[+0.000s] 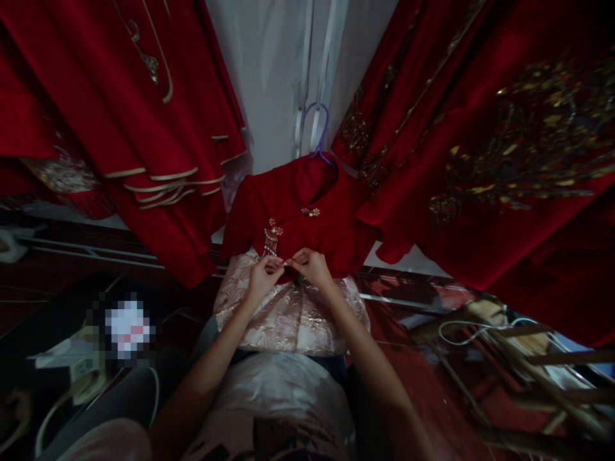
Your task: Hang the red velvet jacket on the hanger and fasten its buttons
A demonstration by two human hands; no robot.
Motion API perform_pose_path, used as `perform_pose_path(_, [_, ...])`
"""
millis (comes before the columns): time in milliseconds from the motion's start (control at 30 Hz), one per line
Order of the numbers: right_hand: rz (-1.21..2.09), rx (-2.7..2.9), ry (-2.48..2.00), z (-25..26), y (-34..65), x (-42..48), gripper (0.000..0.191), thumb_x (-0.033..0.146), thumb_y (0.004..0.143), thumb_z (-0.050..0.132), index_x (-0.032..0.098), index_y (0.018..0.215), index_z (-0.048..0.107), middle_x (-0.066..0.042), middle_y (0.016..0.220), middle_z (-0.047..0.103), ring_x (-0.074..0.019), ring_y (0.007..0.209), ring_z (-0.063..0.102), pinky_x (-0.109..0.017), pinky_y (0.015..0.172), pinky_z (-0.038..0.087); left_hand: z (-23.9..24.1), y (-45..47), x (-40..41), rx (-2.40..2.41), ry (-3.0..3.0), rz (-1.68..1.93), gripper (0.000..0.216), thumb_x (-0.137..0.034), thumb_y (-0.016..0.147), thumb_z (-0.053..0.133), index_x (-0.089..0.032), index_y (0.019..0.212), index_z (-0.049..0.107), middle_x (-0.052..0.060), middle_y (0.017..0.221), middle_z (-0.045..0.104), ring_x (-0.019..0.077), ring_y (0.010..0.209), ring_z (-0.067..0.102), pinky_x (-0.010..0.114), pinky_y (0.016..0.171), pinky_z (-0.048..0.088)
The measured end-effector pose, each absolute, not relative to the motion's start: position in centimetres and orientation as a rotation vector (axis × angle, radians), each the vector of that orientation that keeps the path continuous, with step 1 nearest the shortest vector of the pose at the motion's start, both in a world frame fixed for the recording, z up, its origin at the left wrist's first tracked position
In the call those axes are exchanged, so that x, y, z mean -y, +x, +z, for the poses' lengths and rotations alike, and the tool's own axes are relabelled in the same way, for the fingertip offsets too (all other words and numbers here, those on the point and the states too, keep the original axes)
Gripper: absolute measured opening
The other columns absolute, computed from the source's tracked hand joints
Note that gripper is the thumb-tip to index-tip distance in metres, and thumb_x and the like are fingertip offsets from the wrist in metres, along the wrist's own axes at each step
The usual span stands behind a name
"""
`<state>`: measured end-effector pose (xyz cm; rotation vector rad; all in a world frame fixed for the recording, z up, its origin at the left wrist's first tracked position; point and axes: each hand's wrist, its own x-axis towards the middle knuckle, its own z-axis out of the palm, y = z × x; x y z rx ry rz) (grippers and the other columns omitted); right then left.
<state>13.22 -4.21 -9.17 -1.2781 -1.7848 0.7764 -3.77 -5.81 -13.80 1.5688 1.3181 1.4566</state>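
"How is the left hand (266,276) being held?"

"Nearly closed; with the right hand (311,264), likewise curled, a tiny pale piece (285,263), too small to identify, is being pinched."

"Where is the red top (293,192) being kept?"

"Straight ahead, on a purple hanger (328,123); its collar (307,180) is being pointed away, the 2 hands being held equally near its hem."

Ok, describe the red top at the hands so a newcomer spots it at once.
Start at the pale panel between the hanging red garments on either side. At its lower end, where the left hand and right hand meet, is a short red top above shiny pale cloth. Unlike its neighbours, it shows a purple hanger at its open neck.
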Motion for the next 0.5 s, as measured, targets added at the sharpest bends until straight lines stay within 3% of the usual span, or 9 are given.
perform_pose_path(233, [0.526, 1.817, -1.544, -6.7, 14.1, 5.0, 0.013, 0.035, 0.085, 0.058, 0.023, 0.082, 0.064, -0.001, 0.065, 0.069, -0.0153, 0.061, 0.066, -0.022, 0.056, 0.044, -12.8, -3.9, 6.8, -1.393, 1.840, 1.500, 0.012, -0.022, 0.075, 0.063, -0.019, 0.086, 0.060, 0.002, 0.085, 0.060, 0.0118, 0.074, 0.059, 0.023, 0.066, 0.052])
perform_pose_path(500, [0.772, 1.873, -1.394, -9.4, 13.0, 4.5, 0.016, 0.027, 0.074, 0.071, 0.019, 0.084, 0.061, -0.002, 0.073, 0.070, -0.0134, 0.067, 0.066, -0.020, 0.060, 0.048, -14.3, -3.9, 6.5, -1.365, 1.887, 1.391, 0.016, -0.031, 0.085, 0.058, -0.021, 0.095, 0.065, 0.004, 0.089, 0.066, 0.0151, 0.079, 0.064, 0.027, 0.067, 0.055])
